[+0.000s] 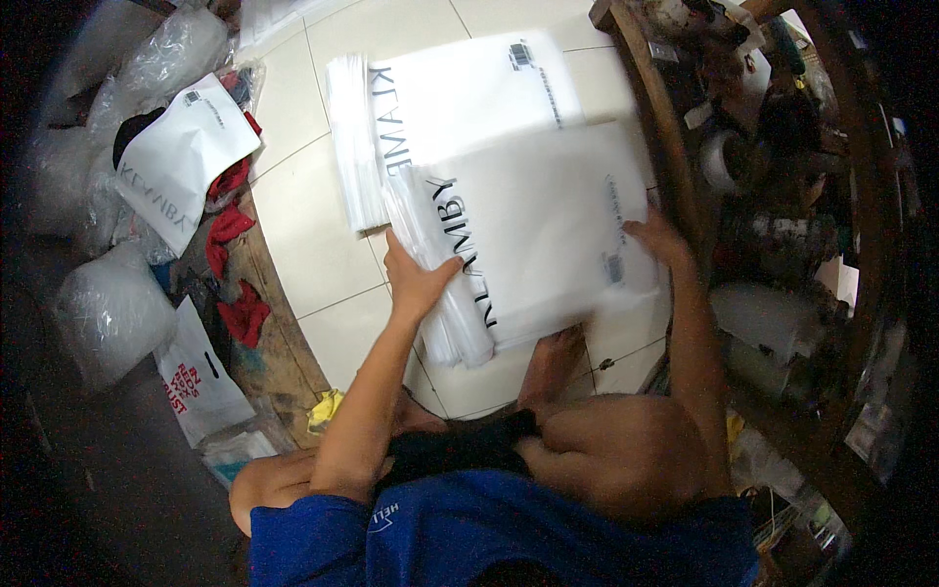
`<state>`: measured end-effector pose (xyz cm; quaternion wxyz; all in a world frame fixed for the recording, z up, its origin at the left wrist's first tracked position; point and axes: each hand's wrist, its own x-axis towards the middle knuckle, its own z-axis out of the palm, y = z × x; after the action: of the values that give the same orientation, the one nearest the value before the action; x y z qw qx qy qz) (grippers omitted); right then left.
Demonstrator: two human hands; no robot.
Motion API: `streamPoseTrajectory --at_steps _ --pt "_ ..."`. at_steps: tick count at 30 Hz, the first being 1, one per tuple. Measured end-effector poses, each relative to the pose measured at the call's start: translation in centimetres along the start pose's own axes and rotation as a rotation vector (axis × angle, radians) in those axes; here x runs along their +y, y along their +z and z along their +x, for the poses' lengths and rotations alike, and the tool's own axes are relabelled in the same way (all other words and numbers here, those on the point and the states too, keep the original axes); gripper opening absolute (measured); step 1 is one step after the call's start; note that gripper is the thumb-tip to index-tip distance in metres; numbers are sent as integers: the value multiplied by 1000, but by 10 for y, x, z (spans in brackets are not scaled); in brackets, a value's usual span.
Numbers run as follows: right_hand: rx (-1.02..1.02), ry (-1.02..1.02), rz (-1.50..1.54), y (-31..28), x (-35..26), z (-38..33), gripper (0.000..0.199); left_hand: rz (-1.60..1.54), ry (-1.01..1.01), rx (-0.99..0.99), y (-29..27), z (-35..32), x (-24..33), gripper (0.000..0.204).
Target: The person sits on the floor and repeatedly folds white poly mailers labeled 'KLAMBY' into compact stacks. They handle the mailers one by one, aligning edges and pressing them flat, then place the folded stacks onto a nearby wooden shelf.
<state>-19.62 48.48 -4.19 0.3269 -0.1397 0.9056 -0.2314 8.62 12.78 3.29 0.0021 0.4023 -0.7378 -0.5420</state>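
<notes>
A stack of white printed plastic bags [548, 245] is held between my two hands, slightly smeared by motion. My left hand [416, 279] grips its folded left edge, thumb on top and the other fingers mostly out of sight beneath. On the opposite side, my right hand [660, 237] pinches the right edge near the printed barcode. Just beyond lies a second stack of the same white bags [460, 88] on the tiled floor, its near part overlapped by the held stack.
Light floor tiles [293, 215] lie under the stacks. To the left are clear plastic bundles [112, 313], a loose white bag [186, 147], red cloth scraps [242, 313] and a yellow scrap [324, 411]. A wooden rack [650, 117] crowded with items borders the right.
</notes>
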Motion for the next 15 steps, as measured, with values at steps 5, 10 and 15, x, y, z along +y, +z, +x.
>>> streamPoseTrajectory --at_steps 5,10,15 --pt "-21 43 83 -3 -7 -5 58 356 -55 126 17 -13 -3 130" --pt "-96 98 390 2 -5 -10 59 70 -119 117 2 1 -14 129" --pt "-13 -45 318 -1 -35 -27 57 140 -217 126 7 7 -21 122"
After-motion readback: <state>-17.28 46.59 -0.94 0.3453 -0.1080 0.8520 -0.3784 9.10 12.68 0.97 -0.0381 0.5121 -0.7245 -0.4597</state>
